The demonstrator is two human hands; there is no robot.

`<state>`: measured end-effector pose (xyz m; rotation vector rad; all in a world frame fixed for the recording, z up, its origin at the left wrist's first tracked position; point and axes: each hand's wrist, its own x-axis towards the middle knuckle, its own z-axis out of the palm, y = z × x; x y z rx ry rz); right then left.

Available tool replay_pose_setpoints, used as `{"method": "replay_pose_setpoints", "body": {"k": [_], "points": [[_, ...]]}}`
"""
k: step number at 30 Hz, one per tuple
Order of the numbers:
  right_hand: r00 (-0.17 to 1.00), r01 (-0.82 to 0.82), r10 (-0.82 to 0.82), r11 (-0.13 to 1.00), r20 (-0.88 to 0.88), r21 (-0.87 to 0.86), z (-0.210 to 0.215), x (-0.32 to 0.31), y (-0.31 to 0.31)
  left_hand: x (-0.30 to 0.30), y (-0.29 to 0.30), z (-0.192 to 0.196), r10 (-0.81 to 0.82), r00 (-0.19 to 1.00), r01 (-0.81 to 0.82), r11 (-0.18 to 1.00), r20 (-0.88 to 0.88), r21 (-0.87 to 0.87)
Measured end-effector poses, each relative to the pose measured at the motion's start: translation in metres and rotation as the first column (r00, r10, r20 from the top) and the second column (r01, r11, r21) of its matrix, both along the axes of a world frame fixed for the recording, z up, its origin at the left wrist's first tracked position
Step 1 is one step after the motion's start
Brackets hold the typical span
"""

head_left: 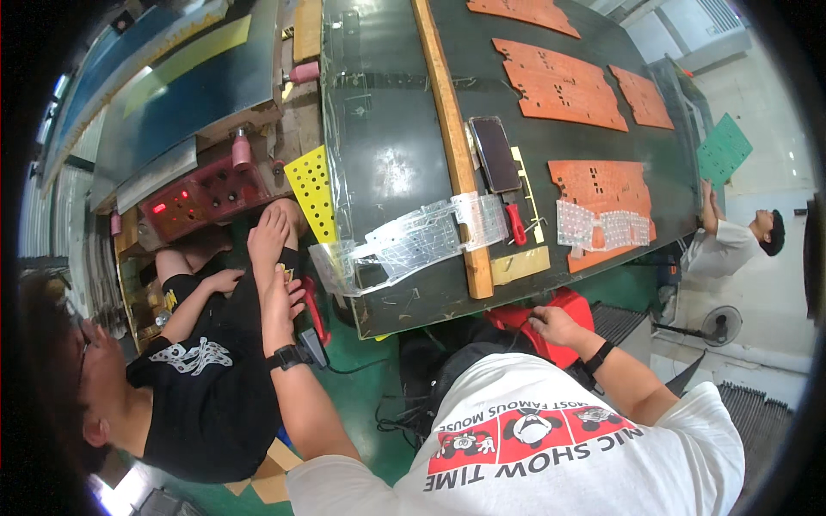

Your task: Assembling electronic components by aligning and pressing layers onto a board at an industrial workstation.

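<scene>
At lower centre of the frame, right hand (553, 325) rests curled on a red box (564, 331) below the table (387, 155) edge. Left hand (282, 297), fingers bent, sits by a black-red tool (313, 331); grasp unclear. Judgement: steady box before lifting. Orange perforated sheets (564, 84) upper right; yellow perforated sheet (313, 191) centre left.
</scene>
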<state>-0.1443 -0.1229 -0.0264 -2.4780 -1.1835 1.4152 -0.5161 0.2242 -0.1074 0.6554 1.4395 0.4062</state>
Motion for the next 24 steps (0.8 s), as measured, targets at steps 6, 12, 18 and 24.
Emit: {"method": "replay_pose_setpoints", "body": {"k": [6, 12, 18, 24], "points": [[0.991, -0.119, 0.119, 0.993, -0.056, 0.005, -0.026, 0.016, 0.004, -0.026, 0.041, 0.029, 0.074, 0.922, -0.028, 0.992, -0.38, 0.126], [0.991, -0.124, 0.127, 0.989, -0.034, 0.083, -0.05, 0.02, -0.001, -0.06, 0.132, 0.093, 0.247, 0.756, 0.045, 0.904, -0.606, 0.425], [0.995, 0.102, -0.098, 0.986, -0.034, 0.132, -0.075, 0.007, -0.03, -0.115, 0.193, 0.113, 0.2, 0.721, 0.254, 0.814, -0.663, 0.522], [0.88, 0.472, -0.475, 0.879, -0.032, -0.064, -0.142, -0.038, -0.12, -0.144, 0.257, 0.085, -0.005, 0.333, 0.549, 0.814, -0.943, 0.19]]}}
